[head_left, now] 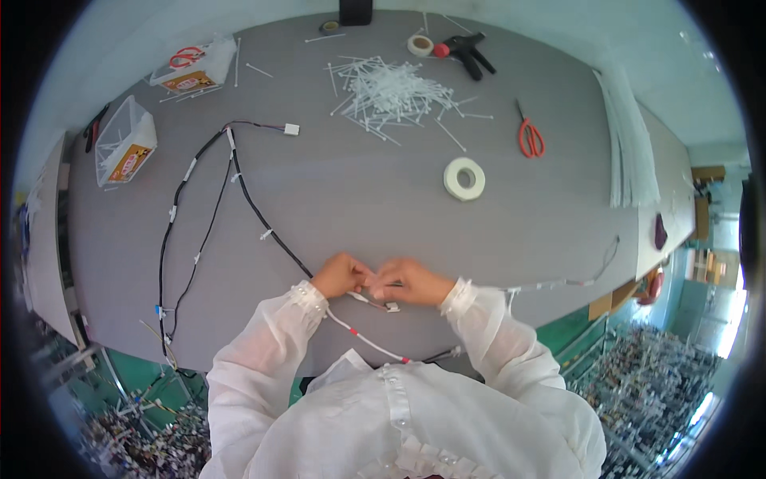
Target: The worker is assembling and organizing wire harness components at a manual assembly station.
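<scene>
My left hand (341, 275) and my right hand (408, 281) meet at the near edge of the grey table (359, 191), fingertips together. Both pinch the same stretch of a black wire harness (247, 199) where a white-wrapped section and a small white connector (391, 306) lie. The harness runs from my hands up left to a white plug (291, 129), loops down the left side, and carries small white ties. Another white-wrapped branch (367, 339) trails toward my body. White sleeves cover both forearms.
A pile of white cable ties (391, 89) lies at the far middle. A white tape roll (464, 178), red scissors (530, 137), a black tool with red tip (467, 49) and a smaller tape roll (420, 45) sit to the right. Clear boxes (125, 148) stand at left.
</scene>
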`<state>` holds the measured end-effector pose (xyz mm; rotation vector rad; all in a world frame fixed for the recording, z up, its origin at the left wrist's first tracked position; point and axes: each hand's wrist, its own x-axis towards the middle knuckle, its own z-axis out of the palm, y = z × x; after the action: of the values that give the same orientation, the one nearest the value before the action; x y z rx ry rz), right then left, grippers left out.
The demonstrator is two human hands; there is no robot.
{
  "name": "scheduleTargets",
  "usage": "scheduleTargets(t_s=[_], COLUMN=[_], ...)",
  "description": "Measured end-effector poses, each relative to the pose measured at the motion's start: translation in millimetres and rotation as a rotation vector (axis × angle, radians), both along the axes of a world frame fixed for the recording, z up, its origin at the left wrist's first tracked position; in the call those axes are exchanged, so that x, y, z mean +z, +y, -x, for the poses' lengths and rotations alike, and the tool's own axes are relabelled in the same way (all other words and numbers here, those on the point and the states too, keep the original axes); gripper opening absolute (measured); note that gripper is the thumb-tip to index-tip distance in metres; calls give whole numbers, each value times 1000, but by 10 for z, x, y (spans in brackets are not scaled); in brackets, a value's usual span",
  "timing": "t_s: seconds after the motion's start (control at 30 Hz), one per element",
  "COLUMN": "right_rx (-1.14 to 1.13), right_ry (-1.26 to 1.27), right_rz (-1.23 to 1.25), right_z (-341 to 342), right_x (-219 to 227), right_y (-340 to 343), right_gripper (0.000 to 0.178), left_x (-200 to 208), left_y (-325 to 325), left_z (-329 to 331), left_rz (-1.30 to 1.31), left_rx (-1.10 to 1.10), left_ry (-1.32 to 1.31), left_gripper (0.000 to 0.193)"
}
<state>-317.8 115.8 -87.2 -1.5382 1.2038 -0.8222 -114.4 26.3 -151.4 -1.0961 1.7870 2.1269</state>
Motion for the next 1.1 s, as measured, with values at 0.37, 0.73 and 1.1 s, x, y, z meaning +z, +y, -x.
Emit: scheduleTargets(t_s=[0.37,0.73,1.1], right_rx=[-287,-406,-809], right_ry=[990,212,-66], right_rz=[420,817,-155], right_z=[1008,635,608], right_x=[-642,344,622], right_y=[-2286,15,2567], right_gripper=[7,14,22], left_x=[451,1188,609], left_y=[377,984,2129], left_z=[-205,530,1193], left_rz=[634,214,-574], left_rx=[413,861,308], left_ry=[15,297,232], left_gripper=[20,19,16])
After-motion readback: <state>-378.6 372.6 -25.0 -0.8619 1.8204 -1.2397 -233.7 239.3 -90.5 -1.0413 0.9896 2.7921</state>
